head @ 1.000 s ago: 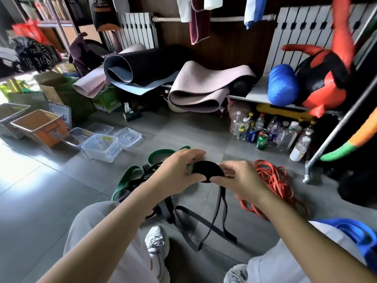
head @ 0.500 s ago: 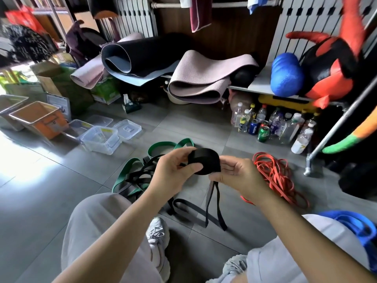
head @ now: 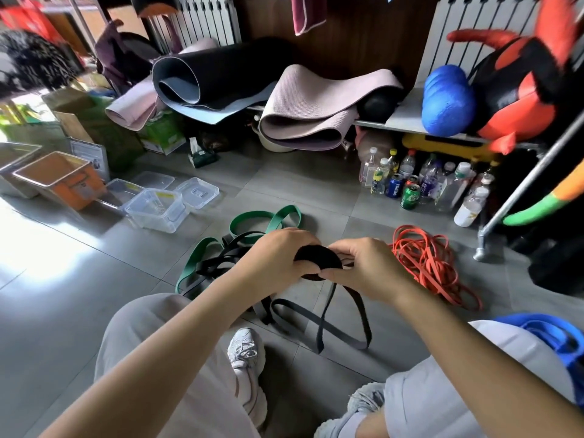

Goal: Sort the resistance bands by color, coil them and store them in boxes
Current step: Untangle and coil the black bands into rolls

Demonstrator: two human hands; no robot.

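Observation:
A black resistance band is partly wound into a coil [head: 319,259] held between both hands above the floor. My left hand [head: 274,259] grips the coil from the left, and my right hand [head: 363,268] pinches its right edge. The band's loose tail [head: 325,324] hangs down in loops onto the tiles. More black bands [head: 218,263] lie tangled with green bands [head: 252,220] on the floor behind my left hand. A pile of orange-red bands [head: 433,263] lies to the right. Blue bands [head: 565,339] rest by my right knee.
Clear plastic boxes [head: 156,210] and loose lids [head: 198,192] stand on the floor at the left, beside an orange bin [head: 63,178]. Bottles and cans [head: 420,184] line up under a shelf with rolled mats [head: 303,112]. A metal rack leg [head: 483,248] stands at right.
Both hands have turned the coil, taking up more band. The hanging tail now lies in different loops on the floor. The view has tilted slightly.

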